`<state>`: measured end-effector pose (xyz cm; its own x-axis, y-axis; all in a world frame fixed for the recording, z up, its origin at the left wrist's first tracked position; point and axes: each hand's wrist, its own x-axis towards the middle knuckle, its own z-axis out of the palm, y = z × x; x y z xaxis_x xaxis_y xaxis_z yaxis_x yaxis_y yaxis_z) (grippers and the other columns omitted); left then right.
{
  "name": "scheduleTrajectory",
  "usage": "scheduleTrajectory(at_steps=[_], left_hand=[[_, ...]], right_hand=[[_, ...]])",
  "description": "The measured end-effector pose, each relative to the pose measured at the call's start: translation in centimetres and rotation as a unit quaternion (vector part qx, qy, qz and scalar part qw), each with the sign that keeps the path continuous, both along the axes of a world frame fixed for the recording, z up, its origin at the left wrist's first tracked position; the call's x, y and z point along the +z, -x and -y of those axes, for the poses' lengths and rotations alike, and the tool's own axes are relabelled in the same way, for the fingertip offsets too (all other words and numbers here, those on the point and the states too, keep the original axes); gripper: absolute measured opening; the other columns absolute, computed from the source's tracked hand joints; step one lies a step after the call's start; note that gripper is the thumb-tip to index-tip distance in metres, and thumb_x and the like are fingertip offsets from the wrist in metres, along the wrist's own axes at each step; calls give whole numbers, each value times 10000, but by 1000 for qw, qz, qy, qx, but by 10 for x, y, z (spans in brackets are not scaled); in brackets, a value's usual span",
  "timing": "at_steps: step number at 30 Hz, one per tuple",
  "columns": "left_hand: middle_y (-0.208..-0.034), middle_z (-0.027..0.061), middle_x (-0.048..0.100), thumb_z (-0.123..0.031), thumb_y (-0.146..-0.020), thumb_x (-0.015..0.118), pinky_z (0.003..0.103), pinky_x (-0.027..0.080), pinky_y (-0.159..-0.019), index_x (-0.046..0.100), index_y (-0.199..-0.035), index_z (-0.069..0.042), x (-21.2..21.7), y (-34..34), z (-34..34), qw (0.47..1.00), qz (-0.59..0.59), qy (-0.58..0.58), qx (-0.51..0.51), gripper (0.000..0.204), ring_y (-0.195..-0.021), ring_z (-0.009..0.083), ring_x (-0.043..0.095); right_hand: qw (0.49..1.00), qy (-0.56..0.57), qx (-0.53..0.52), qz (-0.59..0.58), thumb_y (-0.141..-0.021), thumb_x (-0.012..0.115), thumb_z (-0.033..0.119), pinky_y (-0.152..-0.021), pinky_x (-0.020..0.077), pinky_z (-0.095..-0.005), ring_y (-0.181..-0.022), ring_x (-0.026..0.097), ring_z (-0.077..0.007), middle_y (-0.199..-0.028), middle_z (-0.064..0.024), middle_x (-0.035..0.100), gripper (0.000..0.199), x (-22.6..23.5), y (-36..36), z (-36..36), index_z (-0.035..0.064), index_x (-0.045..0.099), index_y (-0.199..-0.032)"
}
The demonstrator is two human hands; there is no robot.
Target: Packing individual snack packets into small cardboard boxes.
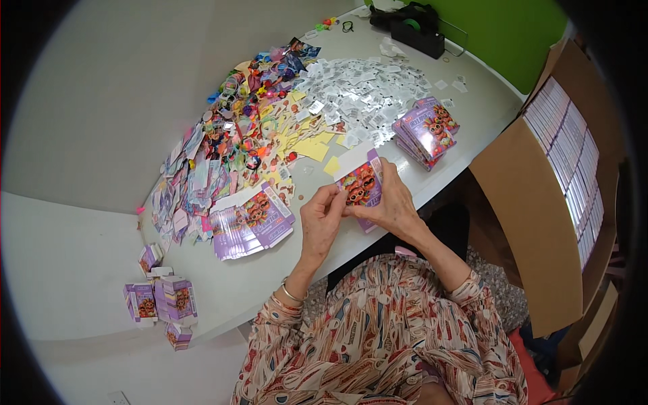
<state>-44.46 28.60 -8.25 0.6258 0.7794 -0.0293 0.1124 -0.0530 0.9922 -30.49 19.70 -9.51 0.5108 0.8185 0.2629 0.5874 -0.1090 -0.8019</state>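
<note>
A purple printed carton [360, 183] with a white flap at its far end is held between my two hands, over the table's near edge. My left hand [320, 224] pinches its left side, thumb on the printed face. Along the right side, my right hand [399, 206] grips it with the thumb near the lower edge. Whether the carton is fully opened out cannot be seen. To the left, flat purple cartons [246, 226] lie fanned out in an overlapping row. Filled-looking purple boxes [425, 135] are stacked to the right of my hands.
Small white packets [368, 88], yellow cards [312, 147], colourful trinkets [250, 115] and pastel sachets [185, 192] cover the white table [270, 297]. Purple cartons [158, 297] pile up at the left. A tape dispenser [417, 39] stands far back; a cardboard box [533, 223] of packed cartons is at right.
</note>
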Motion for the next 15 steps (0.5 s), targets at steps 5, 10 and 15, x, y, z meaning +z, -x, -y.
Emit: scheduleTrajectory(at_steps=[5, 10, 15], left_hand=[[-821, 46, 655, -50, -936, 574, 209, 479, -654, 545, -1116, 21, -6, 2, 8, 999, 36, -21, 11, 196, -723, 80, 587], [-941, 72, 648, -14, -919, 582, 227, 492, -688, 420, -1309, -31, -8, 3, 12, 992, 122, 27, 17, 422, -764, 91, 590], [-1024, 55, 598, -8, -885, 624, 241, 516, -734, 522, -1282, -24, -14, 8, 4, 996, 80, -21, -31, 410, -859, 99, 602]], right_hand=[[995, 54, -15, -81, -591, 832, 398, -794, 507, -417, -922, 634, -383, -1018, -254, 602, 914, 10, 4, -3, -70, 358, -1216], [993, 47, 19, -106, -605, 825, 351, -707, 522, -392, -796, 666, -344, -861, -205, 644, 757, 2, 1, -3, -51, 418, -1100], [981, 34, 85, -170, -606, 827, 301, -689, 516, -355, -769, 664, -256, -846, -182, 652, 646, 9, -8, 2, -45, 472, -1021]])
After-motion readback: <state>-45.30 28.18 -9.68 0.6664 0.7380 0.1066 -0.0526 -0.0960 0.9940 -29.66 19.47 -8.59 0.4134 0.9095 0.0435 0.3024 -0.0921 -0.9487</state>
